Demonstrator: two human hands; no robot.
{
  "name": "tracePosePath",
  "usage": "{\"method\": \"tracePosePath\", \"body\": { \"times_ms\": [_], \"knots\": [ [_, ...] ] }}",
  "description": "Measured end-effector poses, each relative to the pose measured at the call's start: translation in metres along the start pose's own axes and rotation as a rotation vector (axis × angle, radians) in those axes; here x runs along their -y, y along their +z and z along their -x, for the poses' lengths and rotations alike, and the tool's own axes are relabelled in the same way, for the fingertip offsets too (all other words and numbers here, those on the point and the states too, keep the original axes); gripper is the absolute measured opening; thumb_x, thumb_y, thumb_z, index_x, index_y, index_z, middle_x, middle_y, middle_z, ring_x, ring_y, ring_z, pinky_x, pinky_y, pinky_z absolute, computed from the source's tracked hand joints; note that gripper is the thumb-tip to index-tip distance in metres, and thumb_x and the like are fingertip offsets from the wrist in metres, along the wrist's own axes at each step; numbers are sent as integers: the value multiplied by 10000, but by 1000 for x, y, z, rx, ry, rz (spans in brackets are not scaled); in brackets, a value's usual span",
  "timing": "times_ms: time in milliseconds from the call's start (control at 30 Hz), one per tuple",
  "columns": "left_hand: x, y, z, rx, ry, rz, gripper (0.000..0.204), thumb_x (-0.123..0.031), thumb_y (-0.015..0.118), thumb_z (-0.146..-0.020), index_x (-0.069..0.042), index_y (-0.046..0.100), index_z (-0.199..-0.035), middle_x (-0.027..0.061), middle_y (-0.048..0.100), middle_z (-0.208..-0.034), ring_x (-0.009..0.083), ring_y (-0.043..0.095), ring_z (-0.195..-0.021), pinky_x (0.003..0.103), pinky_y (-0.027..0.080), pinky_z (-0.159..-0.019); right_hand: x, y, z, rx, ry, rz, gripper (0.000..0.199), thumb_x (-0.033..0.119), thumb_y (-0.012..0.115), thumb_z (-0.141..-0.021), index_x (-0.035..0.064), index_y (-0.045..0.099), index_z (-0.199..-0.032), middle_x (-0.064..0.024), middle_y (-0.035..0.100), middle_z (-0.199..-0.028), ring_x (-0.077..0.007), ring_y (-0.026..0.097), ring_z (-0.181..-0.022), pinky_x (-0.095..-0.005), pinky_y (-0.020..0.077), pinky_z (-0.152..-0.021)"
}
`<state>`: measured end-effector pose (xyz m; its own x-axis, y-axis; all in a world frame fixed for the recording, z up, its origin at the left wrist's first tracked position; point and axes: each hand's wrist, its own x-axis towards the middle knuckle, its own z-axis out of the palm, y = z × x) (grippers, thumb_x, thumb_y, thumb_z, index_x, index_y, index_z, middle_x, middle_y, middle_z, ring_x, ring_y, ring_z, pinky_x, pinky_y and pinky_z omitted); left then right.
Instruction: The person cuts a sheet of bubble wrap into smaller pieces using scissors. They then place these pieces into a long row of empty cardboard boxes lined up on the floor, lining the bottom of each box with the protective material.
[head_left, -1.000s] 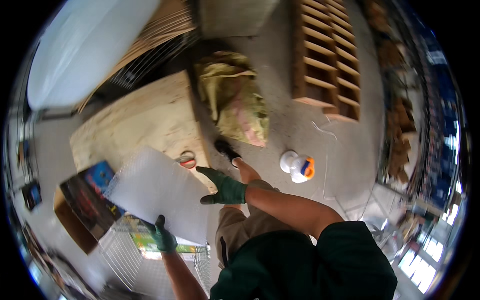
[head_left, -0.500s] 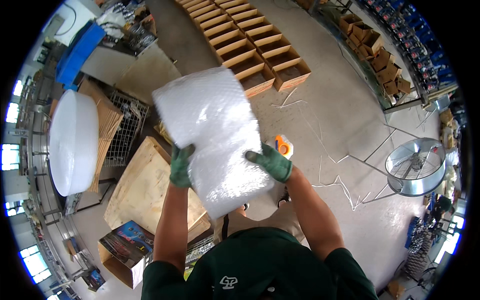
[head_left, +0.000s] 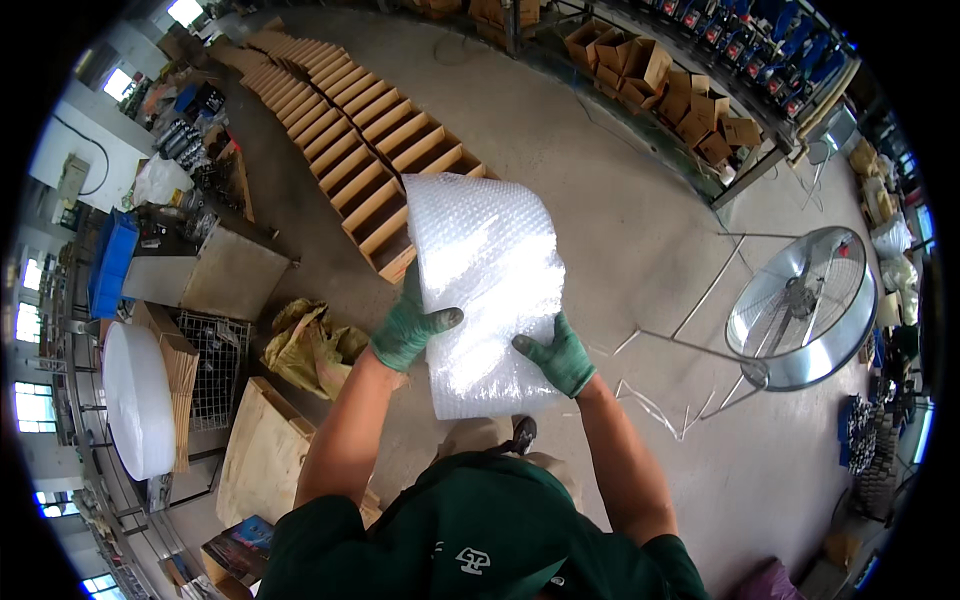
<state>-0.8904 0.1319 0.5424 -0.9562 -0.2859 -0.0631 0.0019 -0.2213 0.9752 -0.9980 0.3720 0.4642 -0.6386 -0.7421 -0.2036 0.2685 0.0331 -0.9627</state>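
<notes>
A bundle of clear bubble wrap [head_left: 490,290] is held out in front of me between both hands, above the floor. Green gloves cover the hands. My left hand [head_left: 408,325] grips its left side, thumb lying over the top and fingers hidden beneath. On the opposite edge my right hand [head_left: 562,357] clasps it the same way, thumb on top. Past the far end of the bundle, long rows of open cardboard boxes [head_left: 372,200] stand on the floor; the bundle covers part of the nearest ones.
At right stands a large metal fan [head_left: 800,300] on a thin frame. To the left are a big white roll [head_left: 138,400], a wooden crate [head_left: 262,450], a wire cage [head_left: 212,370] and a crumpled yellowish sack [head_left: 312,345]. More cartons [head_left: 690,110] line the bench at the far right.
I have turned and moved forward, so the box rows now lie farther left in view and the fan looks closer. The bubble wrap has gone from tilted to nearly straight, still in both hands.
</notes>
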Motion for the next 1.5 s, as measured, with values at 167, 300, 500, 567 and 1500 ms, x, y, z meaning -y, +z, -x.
{"method": "tracePosePath", "body": {
  "times_ms": [167, 300, 500, 567, 1500],
  "knots": [
    [9, 29, -110, -143, 21, 110, 877, -166, 783, -793, -66, 336, -1540, 89, 518, -1421, 235, 484, -1292, 384, 406, -1092, 23, -82, -80, 64, -37, -103, 848, 163, 803, -886, 29, 288, -1547, -84, 513, -1432, -174, 479, -1277, -368, 422, -1086],
    [49, 12, -209, -249, 8, 254, 857, -98, 744, -812, -83, 325, -1559, 64, 505, -1453, 214, 494, -1297, 370, 419, -1082, 53, -136, -174, 109, -53, -39, 856, 140, 804, -876, 53, 289, -1554, -75, 517, -1429, -172, 481, -1280, -364, 422, -1087],
    [16, -18, -371, -272, 158, 262, 827, -118, 739, -849, -84, 322, -1563, 78, 488, -1458, 221, 446, -1339, 380, 364, -1130, 115, -206, -345, 200, -242, 215, 1006, 158, 805, -871, 69, 134, -1615, -108, 325, -1591, -200, 322, -1426, -367, 292, -1173],
    [-15, -32, -429, -229, 309, 25, 866, -174, 758, -874, -80, 270, -1584, 112, 412, -1520, 244, 389, -1388, 394, 323, -1156, 149, -230, -401, 79, -100, -72, 1001, 242, 777, -903, 62, 105, -1622, -142, 207, -1661, -266, 230, -1503, -426, 206, -1205],
    [-177, -395, -1117, -790, 305, -292, 950, -33, 685, -899, -100, 80, -1628, 115, 301, -1585, 218, 340, -1405, 345, 295, -1160, 386, -120, -1387, 322, -240, 104, 898, 223, 784, -890, -13, 242, -1566, -221, 405, -1512, -294, 460, -1345, -381, 416, -1107]
  ]
}}
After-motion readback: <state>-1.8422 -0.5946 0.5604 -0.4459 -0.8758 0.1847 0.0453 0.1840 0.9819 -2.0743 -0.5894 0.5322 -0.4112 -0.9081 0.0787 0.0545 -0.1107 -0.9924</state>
